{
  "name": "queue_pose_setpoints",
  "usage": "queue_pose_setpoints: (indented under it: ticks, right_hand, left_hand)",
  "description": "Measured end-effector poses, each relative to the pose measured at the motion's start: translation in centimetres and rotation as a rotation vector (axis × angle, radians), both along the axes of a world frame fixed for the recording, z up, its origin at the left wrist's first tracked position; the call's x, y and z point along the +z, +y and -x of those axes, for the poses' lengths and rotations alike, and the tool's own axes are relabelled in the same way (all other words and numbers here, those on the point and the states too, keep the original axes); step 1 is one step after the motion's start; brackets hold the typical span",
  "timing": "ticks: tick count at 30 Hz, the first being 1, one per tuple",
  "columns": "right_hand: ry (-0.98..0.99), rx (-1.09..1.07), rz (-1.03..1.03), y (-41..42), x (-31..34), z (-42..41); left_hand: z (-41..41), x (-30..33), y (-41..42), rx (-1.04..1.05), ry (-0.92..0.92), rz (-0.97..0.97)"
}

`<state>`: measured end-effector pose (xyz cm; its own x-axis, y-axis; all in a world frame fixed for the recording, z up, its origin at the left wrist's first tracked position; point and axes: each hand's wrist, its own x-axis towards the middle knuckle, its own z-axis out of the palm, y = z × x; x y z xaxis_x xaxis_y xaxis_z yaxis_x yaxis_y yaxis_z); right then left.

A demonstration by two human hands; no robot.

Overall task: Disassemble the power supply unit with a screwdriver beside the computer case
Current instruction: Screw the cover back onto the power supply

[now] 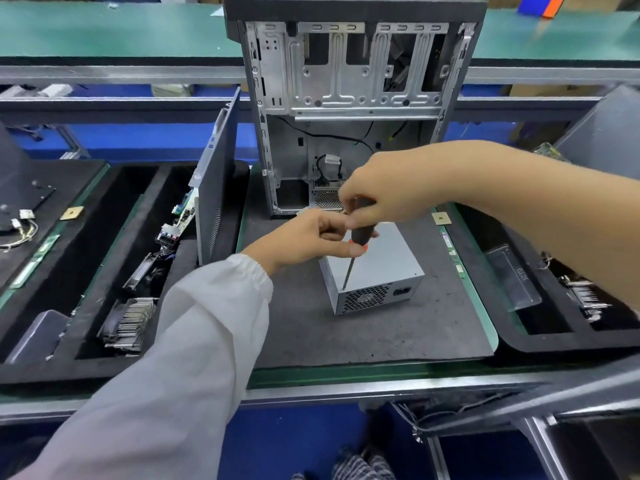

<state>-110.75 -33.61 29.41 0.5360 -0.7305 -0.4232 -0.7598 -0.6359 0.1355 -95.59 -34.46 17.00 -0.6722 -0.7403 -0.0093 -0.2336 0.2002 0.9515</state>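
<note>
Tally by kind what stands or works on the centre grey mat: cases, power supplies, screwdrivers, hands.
Computer case: 1
Power supply: 1
Screwdriver: 1
Hands: 2, left hand and right hand, both gripping the screwdriver
Total: 5
</note>
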Motion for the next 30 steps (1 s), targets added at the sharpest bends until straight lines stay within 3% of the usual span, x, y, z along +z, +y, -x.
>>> queue_pose_setpoints:
  ticks: [5,9,11,14,20,24,27,30]
  right_hand:
    - [-0.045,0.097,-0.06,0.8,0.6,0.6]
    - [-0.097,-0.117,-0.038,0.7,0.3,1.1]
    - [-0.067,-0.207,0.092,0.4,-0.4,0.8]
    - [0.025,-0.085,0.281,0.2,-1.6,0.4]
    - [-0.02,0.122,0.126,0.5,-0.5,0.5]
    - [-0.1,-0.007,0.116,0.6,-0.3,0.5]
    - [-0.016,-0.171,0.197,0.4,-1.0,0.3]
    - [0.065,-0.153,0.261,0.1,-1.7,0.1]
  left_hand:
    - [0.5,-0.3,0.4,0.059,-0.015,0.014]
    - [1.1,-0.3,0.2,0.127,-0.002,0.116]
    - [1.7,-0.2,0.4,0.108,-0.012,0.154]
    - [1.9,-0.3,0.2,0.106,-0.036,0.065]
    - [0.5,-0.1,0.0,0.112,-0.003,0.079]
    - [0.7,0.0,-0.2,0.137,0.004,0.079]
    - [1.3,0.0,0.0,0.091,-0.004,0.139]
    - [1.3,-0.2,-0.2,0.085,-0.006,0.111]
